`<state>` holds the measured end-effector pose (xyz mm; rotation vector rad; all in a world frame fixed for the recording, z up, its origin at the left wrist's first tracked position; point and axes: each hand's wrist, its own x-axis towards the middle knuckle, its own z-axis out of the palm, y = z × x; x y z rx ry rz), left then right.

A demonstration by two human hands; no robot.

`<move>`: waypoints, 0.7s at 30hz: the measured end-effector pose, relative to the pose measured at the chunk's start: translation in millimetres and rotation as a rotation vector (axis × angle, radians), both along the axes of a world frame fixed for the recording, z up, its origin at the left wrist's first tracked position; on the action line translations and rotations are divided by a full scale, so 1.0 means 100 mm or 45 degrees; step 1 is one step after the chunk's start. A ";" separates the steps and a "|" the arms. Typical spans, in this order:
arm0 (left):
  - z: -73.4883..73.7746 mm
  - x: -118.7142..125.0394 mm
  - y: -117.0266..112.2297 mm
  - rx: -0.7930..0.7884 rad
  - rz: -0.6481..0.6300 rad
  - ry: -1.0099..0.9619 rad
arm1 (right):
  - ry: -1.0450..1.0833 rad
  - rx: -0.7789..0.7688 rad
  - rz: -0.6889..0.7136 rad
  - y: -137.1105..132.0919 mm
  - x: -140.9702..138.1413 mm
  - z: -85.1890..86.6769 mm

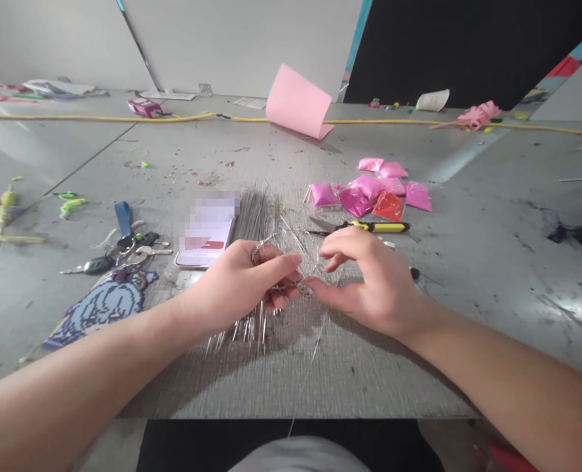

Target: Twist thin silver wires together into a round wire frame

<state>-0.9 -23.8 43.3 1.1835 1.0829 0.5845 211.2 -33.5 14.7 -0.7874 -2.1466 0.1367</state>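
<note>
Landmark: the bundle of silver wires (pixel 252 219), lying lengthwise on the grey surface (pixel 399 373). Work piece = twisted wire (pixel 277 235), thin, bent into an open shape, held up over the bundle's right edge. Left hand (pixel 244 278) above the bundle: thumb and fingers clamped on the twisted wire, part of it looped over the knuckles; looks like the steadying hand, pinching close to the join so the piece can't swing. Right hand (pixel 369 275) right of the bundle: thumb and index finger apart, wire running near the tips; contact can't be told. That spread probably leaves room to guide thin wire. Loose strand (pixel 314 351) slants toward the person, right of the bundle's near end.

Phone (pixel 212 226) touching or just beside the bundle's left side, screen up, likely for easy viewing. Keys (pixel 99 265) farther left of the bundle. Yellow-and-black cutting tool (pixel 384 227) right of the bundle, past the right hand, probably parked within reach. Pink packets (pixel 367 187) and red packet (pixel 388 206) right of the bundle's far end, grouped, presumably out of the working spot.
</note>
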 end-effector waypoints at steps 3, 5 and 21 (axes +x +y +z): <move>-0.03 0.00 0.00 -0.018 -0.003 -0.011 | -0.204 0.125 0.049 -0.02 0.00 0.07; -0.04 -0.01 0.01 -0.022 -0.004 -0.007 | -0.252 0.141 0.073 -0.03 -0.01 0.10; -0.03 0.02 -0.04 -0.232 -0.061 -0.058 | -0.321 0.361 0.054 -0.08 -0.02 0.12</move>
